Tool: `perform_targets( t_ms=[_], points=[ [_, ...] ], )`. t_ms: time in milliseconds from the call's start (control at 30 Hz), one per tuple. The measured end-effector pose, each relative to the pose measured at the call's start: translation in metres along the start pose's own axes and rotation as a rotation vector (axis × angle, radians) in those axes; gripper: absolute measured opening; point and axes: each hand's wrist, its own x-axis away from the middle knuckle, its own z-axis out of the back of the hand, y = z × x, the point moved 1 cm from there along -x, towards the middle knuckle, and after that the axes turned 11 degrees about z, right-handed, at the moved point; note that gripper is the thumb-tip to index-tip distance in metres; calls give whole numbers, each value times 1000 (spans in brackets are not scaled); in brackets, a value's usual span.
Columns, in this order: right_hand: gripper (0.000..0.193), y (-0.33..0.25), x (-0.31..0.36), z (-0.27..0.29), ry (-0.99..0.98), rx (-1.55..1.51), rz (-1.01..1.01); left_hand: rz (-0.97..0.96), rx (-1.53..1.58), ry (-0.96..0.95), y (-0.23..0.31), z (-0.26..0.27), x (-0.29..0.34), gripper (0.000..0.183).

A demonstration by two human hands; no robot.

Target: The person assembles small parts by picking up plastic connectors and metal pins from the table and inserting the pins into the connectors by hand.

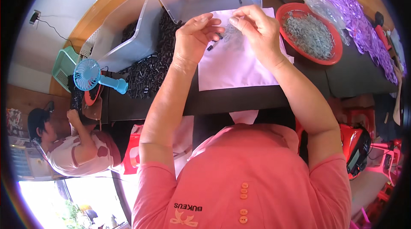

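Observation:
Over a pale pink cloth (239, 72) on the dark table, both my hands are raised. My left hand (195, 36) has its fingers curled, with a small black tube-like part (219, 36) at the fingertips. Another black part (209, 48) shows just below those fingers; whether it is held or lies on the cloth is unclear. Thumb and forefinger of my right hand (259, 30) are pinched together, and anything between them is too small to make out. Small clear pieces (231, 36) lie on the cloth between the hands.
A heap of black parts (147, 72) spreads left, beside clear plastic bins (124, 51). A blue fan (87, 75) stands at the table's left end. Right are a red bowl (334, 57) of clear pieces and purple ribbons (353, 19). Another person (85, 147) sits at left.

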Motion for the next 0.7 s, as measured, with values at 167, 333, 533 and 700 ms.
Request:
perform_targets(
  t_ms=[167,333,533,700],
  points=[
    [11,-13,9,-7,-205,6,33,-26,114,2,-6,15,4,27],
    [14,-18,15,-16,-383,56,231,45,204,15,-8,15,4,29],
    [16,-25,18,-17,-553,68,190,113,118,-15,-10,19,6,38],
    [19,-25,22,-17,-631,78,217,117,148,1,-9,13,5,34]
  ],
)
